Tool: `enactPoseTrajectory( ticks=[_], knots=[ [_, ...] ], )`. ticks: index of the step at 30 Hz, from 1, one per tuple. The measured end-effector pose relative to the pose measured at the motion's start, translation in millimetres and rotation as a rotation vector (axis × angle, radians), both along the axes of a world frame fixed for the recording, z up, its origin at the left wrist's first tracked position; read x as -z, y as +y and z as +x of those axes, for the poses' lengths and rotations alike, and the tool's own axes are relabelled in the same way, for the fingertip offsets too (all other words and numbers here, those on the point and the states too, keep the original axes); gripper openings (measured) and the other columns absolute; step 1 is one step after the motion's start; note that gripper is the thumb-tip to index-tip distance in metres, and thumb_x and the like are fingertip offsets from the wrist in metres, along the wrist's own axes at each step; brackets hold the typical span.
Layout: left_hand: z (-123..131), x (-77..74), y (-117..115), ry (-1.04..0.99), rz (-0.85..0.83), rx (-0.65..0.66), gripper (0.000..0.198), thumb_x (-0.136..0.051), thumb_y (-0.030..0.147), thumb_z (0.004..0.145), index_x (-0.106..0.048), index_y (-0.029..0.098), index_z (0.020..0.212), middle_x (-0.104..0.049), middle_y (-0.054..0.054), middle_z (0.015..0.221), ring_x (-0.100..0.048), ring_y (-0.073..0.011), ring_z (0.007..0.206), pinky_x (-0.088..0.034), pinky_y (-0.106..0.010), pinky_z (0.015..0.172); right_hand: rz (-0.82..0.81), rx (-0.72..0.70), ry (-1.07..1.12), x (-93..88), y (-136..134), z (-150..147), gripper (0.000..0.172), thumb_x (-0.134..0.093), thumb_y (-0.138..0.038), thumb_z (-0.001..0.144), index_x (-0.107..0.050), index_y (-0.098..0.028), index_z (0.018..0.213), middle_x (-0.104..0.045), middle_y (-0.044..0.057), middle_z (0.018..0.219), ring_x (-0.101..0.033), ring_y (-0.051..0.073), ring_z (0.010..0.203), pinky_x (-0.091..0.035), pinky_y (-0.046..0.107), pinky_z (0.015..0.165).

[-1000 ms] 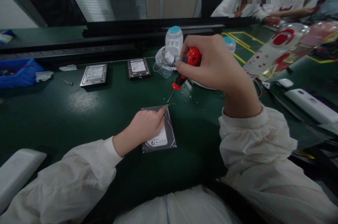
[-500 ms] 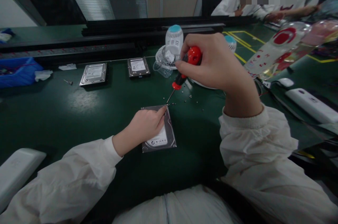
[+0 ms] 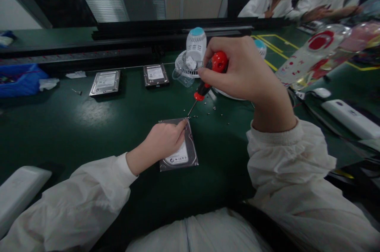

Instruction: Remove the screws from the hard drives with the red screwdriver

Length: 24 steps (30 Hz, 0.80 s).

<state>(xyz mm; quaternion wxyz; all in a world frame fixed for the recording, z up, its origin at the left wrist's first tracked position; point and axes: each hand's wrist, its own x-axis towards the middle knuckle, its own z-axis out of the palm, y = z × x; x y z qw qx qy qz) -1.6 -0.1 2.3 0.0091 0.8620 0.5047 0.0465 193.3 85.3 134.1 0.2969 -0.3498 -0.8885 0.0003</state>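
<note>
A silver hard drive point(image 3: 184, 156) lies flat on the dark green table point(image 3: 89, 125) in front of me. My left hand point(image 3: 164, 141) rests on top of it, fingers curled, the forefinger stretched to the drive's far right corner. My right hand point(image 3: 242, 71) is closed round the red handle of a screwdriver point(image 3: 209, 77). Its thin shaft slants down, and the tip meets that same far corner of the drive. Several tiny loose screws point(image 3: 212, 112) are scattered on the table just beyond the drive.
Two more hard drives point(image 3: 105, 83) point(image 3: 155, 75) lie farther back. A small white fan point(image 3: 191, 56) with a teal cap stands behind my right hand. A blue bin point(image 3: 18, 79) sits far left, clear bottles point(image 3: 308, 60) and white devices point(image 3: 347, 115) at right. Another person sits at the back right.
</note>
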Motion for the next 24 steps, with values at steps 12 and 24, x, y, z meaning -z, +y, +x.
enactPoseTrajectory(
  ticks=[12,24],
  knots=[
    [0.6,-1.0,0.2,0.009,-0.008,-0.007,0.045,-0.035,0.032,0.103,-0.051,0.012,0.141,-0.072,-0.008,0.081,-0.065,-0.0158,0.059,-0.043,-0.025,0.051,0.001,0.002,0.002,-0.2,0.7,-0.1,0.01,-0.059,-0.029,0.08,-0.055,-0.021,0.074,-0.058,0.003,0.072,-0.048,0.017,0.064,-0.034,0.033,0.062],
    [1.1,-1.2,0.2,0.013,-0.005,-0.004,0.046,-0.034,0.032,0.103,-0.052,0.012,0.14,-0.073,-0.008,0.082,-0.067,-0.0186,0.062,-0.045,-0.027,0.051,0.019,-0.02,0.014,1.4,1.3,-0.1,0.01,-0.063,-0.027,0.08,-0.057,-0.02,0.075,-0.057,0.002,0.07,-0.048,0.016,0.063,-0.033,0.033,0.063]
  ],
)
